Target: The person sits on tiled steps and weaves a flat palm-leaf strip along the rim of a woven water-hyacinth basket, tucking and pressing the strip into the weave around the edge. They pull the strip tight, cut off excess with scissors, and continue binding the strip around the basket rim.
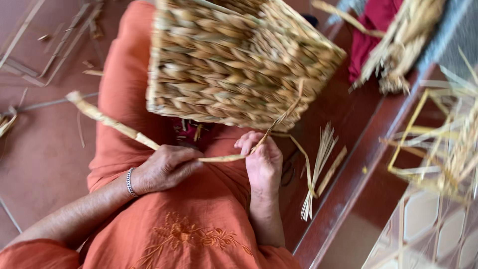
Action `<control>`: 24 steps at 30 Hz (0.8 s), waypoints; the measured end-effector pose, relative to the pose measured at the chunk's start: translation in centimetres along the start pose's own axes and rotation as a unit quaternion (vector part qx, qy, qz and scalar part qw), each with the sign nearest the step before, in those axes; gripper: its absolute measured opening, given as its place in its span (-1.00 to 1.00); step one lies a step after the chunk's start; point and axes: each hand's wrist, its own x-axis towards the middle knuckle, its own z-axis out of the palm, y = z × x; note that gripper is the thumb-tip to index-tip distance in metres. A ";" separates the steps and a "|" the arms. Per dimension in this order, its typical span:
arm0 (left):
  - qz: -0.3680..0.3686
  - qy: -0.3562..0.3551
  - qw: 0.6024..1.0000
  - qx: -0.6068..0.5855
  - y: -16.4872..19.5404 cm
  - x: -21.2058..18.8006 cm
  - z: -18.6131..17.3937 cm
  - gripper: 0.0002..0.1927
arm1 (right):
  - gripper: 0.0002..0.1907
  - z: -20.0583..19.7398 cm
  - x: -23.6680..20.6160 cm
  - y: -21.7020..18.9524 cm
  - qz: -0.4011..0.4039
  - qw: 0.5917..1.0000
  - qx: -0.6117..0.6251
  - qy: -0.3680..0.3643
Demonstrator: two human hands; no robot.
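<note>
Both hands are low in the lap, over the orange dress [199, 219]. The left hand [164, 168] is curled shut around a long dried straw strip [112, 122]; its long axis slants from up and out past that hand's knuckles down to the right hand [263, 162]. That one pinches the strip's other stretch, fingers closed, and it rises from there toward the woven basket [229, 60] just above both hands. Loose straw pieces [318, 169] lie just right of the right hand on the red bench [358, 164].
</note>
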 end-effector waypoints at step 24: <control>-0.325 -0.194 0.923 -0.073 -7.5 13.7 8.5 -0.72 | -0.70 -20.4 -6.5 -3.7 -0.068 0.802 -0.128 0.580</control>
